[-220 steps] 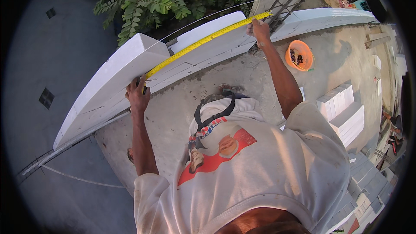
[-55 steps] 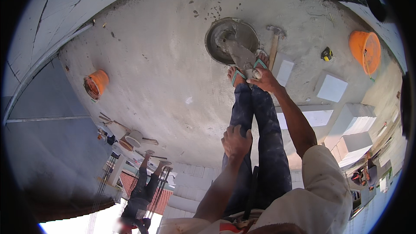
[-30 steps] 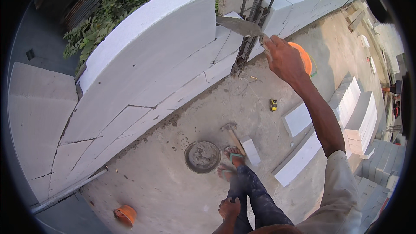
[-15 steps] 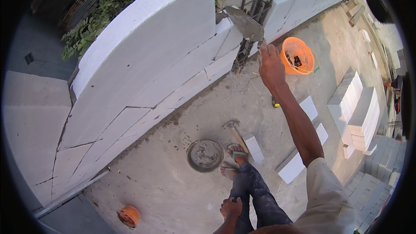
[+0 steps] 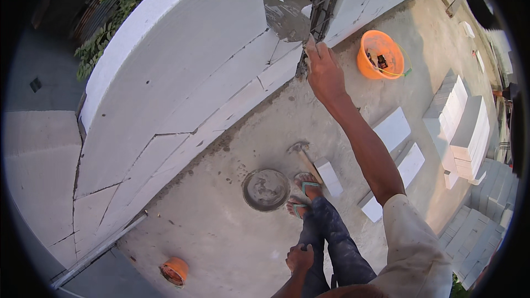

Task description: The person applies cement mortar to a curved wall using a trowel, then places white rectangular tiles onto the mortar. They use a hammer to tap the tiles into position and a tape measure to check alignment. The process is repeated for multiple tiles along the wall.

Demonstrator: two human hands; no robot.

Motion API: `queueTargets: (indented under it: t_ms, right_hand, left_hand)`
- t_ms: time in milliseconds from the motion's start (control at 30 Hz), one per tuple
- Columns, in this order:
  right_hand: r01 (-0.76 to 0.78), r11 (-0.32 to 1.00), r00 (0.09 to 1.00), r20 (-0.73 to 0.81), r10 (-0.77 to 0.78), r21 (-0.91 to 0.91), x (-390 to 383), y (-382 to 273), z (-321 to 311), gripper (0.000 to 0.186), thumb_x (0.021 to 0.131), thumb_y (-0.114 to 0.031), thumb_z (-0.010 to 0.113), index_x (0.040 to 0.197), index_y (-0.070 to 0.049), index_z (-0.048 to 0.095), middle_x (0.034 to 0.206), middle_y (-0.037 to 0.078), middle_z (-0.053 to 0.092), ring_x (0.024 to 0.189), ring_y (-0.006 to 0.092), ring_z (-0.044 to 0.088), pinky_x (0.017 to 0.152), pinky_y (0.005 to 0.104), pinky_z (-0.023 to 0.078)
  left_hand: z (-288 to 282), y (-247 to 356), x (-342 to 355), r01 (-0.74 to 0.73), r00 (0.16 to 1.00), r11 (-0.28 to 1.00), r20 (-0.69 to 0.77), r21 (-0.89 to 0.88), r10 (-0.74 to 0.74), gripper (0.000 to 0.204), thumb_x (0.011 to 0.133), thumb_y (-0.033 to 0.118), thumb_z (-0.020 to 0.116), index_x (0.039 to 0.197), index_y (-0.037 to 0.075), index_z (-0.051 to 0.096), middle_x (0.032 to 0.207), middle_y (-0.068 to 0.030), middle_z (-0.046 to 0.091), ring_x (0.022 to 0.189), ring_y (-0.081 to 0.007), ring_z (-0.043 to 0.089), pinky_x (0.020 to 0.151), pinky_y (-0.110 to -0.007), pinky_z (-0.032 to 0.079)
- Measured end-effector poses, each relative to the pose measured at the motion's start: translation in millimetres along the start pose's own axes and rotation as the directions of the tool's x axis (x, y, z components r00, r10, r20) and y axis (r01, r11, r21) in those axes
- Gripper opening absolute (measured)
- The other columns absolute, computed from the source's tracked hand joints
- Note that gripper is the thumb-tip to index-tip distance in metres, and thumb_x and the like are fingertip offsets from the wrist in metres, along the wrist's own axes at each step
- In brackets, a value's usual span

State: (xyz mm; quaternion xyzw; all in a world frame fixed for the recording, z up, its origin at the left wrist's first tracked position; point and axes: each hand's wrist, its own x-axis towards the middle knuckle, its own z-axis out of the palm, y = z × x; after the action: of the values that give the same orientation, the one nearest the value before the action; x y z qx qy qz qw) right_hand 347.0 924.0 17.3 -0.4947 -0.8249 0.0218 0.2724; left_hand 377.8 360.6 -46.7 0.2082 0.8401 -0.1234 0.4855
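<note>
My right hand (image 5: 326,73) is closed round the handle of a trowel (image 5: 291,21), my arm stretched out ahead. Its grey, mortar-smeared blade lies at the stepped gap in the white block wall (image 5: 199,66), against the end of the taller block. Beside the blade rise the dark steel bars (image 5: 322,1) of a column. Low by my thigh, my left hand (image 5: 298,257) is closed, with a small dark patch at its fingers that I cannot make out. A round pan of wet mortar (image 5: 266,190) sits on the ground in front of my feet.
A hammer (image 5: 305,161) leans by a white block (image 5: 329,177) near my feet. An orange bucket (image 5: 381,54) with tools stands beyond my right arm; a small orange bucket (image 5: 174,271) lies at lower left. White slabs (image 5: 393,128) and stacked blocks (image 5: 469,132) are to the right.
The trowel has moved left and down from in front of the steel bars into the wall gap, its blade turned. My left hand stays closed by my thigh. The view has shifted slightly.
</note>
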Motion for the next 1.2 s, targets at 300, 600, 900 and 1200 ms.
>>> queueTargets:
  t_ms: [300, 600, 900, 1200]
  right_hand:
    - [-0.362, 0.881, 0.775, 0.623, 0.105, 0.303, -232, -9, -31, 0.044, 0.095, -0.016, 0.071, 0.130, 0.005, 0.057, 0.127, 0.031, 0.060, 0.114, 0.0482, 0.064, 0.094, 0.0504, 0.055]
    - [-0.092, 0.968, 0.154, 0.964, -0.216, 0.232, -428, -116, 114, 0.031, 0.092, -0.024, 0.071, 0.106, 0.004, 0.073, 0.094, 0.025, 0.075, 0.090, 0.0440, 0.075, 0.084, 0.0513, 0.062]
    - [0.077, 0.982, 0.149, 0.972, -0.179, 0.169, -456, -171, 171, 0.020, 0.091, -0.016, 0.069, 0.100, 0.000, 0.077, 0.104, 0.023, 0.076, 0.102, 0.0396, 0.076, 0.087, 0.0497, 0.062]
    - [-0.078, 0.929, 0.079, 0.931, -0.357, 0.363, -457, -68, 158, 0.052, 0.090, -0.048, 0.074, 0.115, -0.003, 0.078, 0.109, 0.027, 0.076, 0.112, 0.0432, 0.071, 0.103, 0.0551, 0.051]
  left_hand:
    - [-7, 6, -15, 0.112, 0.988, 0.993, 0.110, -0.036, -0.107, 0.048, 0.094, 0.050, 0.068, 0.127, 0.015, 0.076, 0.128, -0.0122, 0.072, 0.123, -0.0337, 0.067, 0.106, -0.050, 0.051]
    - [2, -2, -14, 0.135, 0.990, 0.976, 0.052, -0.172, -0.127, 0.043, 0.098, 0.041, 0.065, 0.127, 0.011, 0.073, 0.135, -0.0093, 0.068, 0.129, -0.0296, 0.063, 0.110, -0.048, 0.048]
    - [34, -4, -24, 0.221, 0.975, 0.932, 0.060, -0.288, -0.213, 0.042, 0.095, 0.041, 0.070, 0.126, 0.013, 0.073, 0.138, -0.0071, 0.066, 0.131, -0.0285, 0.061, 0.111, -0.048, 0.046]
    - [30, -2, -26, 0.208, 0.978, 0.934, 0.048, -0.289, -0.203, 0.041, 0.095, 0.038, 0.070, 0.126, 0.012, 0.073, 0.135, -0.0082, 0.067, 0.129, -0.0294, 0.062, 0.109, -0.049, 0.047]
